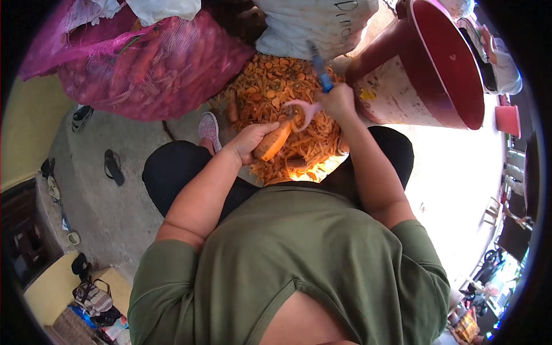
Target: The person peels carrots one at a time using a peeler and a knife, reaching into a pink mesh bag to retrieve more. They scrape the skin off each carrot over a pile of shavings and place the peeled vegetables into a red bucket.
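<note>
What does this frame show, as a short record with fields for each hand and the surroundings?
left: left hand grips a stubby orange carrot
right: right hand holds a pale pink peeler with blue handle, head at the carrot's end
underneath: pile of orange peelings on the floor
far left: pink mesh sack of carrots
far right: tilted red plastic bucket
ahead: white woven sack
</note>
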`<move>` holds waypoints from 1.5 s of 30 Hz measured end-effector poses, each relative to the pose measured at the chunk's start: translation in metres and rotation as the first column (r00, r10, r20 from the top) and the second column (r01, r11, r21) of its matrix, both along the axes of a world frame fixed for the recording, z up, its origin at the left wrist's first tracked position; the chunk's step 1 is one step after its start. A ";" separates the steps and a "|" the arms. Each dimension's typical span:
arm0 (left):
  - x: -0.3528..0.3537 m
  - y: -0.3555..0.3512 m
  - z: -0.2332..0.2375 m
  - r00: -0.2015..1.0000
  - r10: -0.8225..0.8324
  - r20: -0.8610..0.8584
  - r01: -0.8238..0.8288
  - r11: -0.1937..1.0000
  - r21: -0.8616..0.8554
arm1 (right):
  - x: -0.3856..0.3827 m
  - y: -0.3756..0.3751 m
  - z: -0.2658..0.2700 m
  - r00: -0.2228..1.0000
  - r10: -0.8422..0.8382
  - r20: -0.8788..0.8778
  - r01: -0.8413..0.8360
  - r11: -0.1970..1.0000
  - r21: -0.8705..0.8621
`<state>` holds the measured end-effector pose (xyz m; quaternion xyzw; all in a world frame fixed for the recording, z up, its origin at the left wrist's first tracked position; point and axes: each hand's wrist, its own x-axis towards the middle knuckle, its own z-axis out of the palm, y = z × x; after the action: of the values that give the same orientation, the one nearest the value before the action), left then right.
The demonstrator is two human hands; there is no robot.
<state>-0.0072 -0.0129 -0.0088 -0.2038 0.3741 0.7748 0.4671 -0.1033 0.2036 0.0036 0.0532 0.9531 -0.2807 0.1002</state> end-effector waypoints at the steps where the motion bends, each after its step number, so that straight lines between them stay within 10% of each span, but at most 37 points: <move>1: 0.001 0.001 -0.001 1.000 0.027 -0.010 -0.027 1.000 0.009 | -0.007 0.007 -0.003 0.995 -0.090 0.036 0.090 0.996 -0.002; 5: 0.001 0.005 -0.004 0.993 0.121 0.018 -0.121 0.993 -0.001 | -0.011 0.013 0.008 0.996 -0.074 0.048 0.074 0.997 0.001; 10: -0.001 0.008 -0.005 0.987 0.156 0.042 -0.154 0.987 -0.043 | 0.041 -0.037 0.013 0.909 0.392 -0.141 -0.406 0.909 -0.091; 19: 0.000 0.008 -0.006 0.994 0.097 0.051 -0.094 0.994 -0.057 | -0.012 0.008 0.004 0.993 -0.101 0.055 0.101 0.995 -0.002; 25: 0.002 0.008 -0.019 0.997 0.082 0.014 -0.080 0.994 -0.073 | 0.027 -0.032 0.021 0.956 0.260 0.133 -0.256 0.965 -0.048; 31: 0.002 0.010 0.000 0.995 0.100 -0.016 -0.101 0.993 -0.056 | -0.024 0.024 -0.010 0.991 -0.129 0.034 0.123 0.982 0.145; 34: 0.000 0.009 -0.004 0.994 0.111 -0.024 -0.112 0.992 -0.049 | 0.002 -0.004 0.023 0.998 -0.051 0.035 0.057 0.984 -0.166; 38: 0.000 0.006 -0.013 0.993 0.114 0.031 -0.112 0.992 -0.060 | 0.048 -0.042 0.026 0.911 0.381 -0.159 -0.402 0.906 -0.133; 45: 0.002 0.009 -0.006 0.991 0.132 0.012 -0.132 0.991 -0.035 | 0.006 -0.014 -0.012 0.985 0.055 0.164 -0.059 0.998 0.022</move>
<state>-0.0047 -0.0034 -0.0147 -0.2418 0.3697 0.7960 0.4139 -0.0978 0.1892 -0.0088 0.0502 0.9464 -0.2596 0.1853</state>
